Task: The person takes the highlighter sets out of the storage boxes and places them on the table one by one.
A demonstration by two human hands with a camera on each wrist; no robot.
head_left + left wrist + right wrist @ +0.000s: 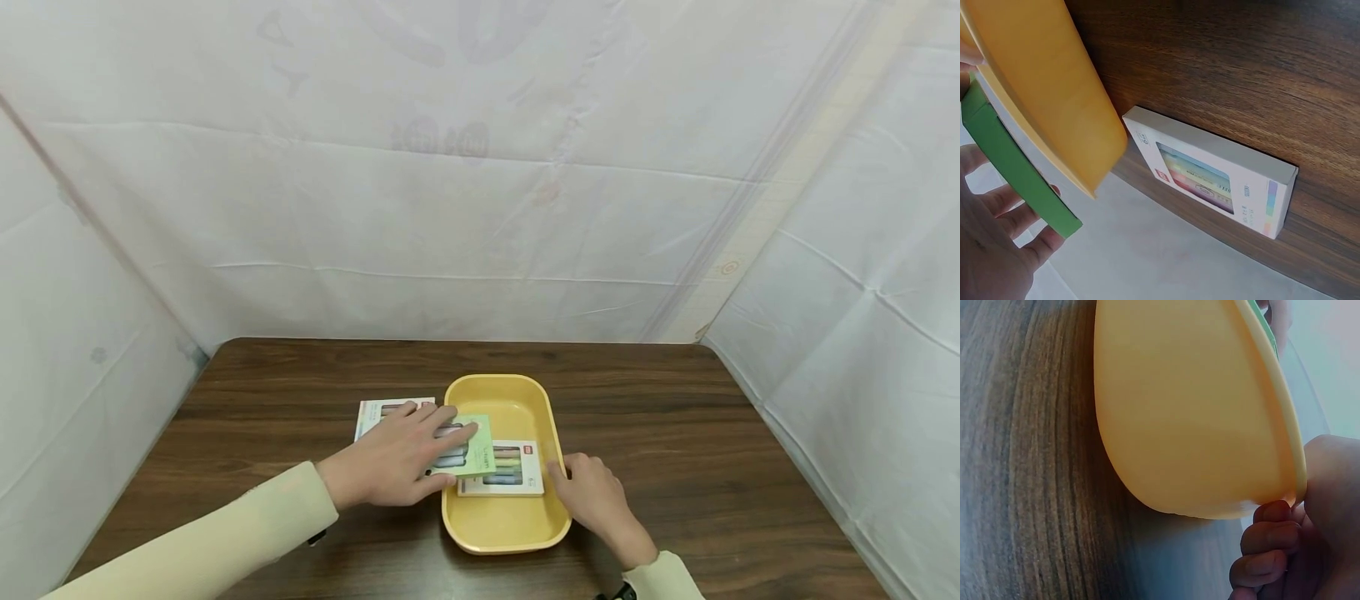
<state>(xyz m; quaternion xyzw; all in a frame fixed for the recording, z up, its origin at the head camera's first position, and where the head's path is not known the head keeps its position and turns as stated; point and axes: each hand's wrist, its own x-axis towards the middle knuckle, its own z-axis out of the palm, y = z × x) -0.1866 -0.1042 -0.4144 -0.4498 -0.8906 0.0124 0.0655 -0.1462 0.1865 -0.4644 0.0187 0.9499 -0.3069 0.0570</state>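
The person's left grip holds a green box over the left rim of a yellow tray, left of a white box inside, while the right grip clasps the tray's right side.

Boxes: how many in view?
3: white box inside the yellow tray, green box in the left hand, second white box on the table left of the tray. Others could be hidden underneath.

Two white boxes and one green box were counted, three in all; one yellow tray, one wood-grain table and two hands were seen.
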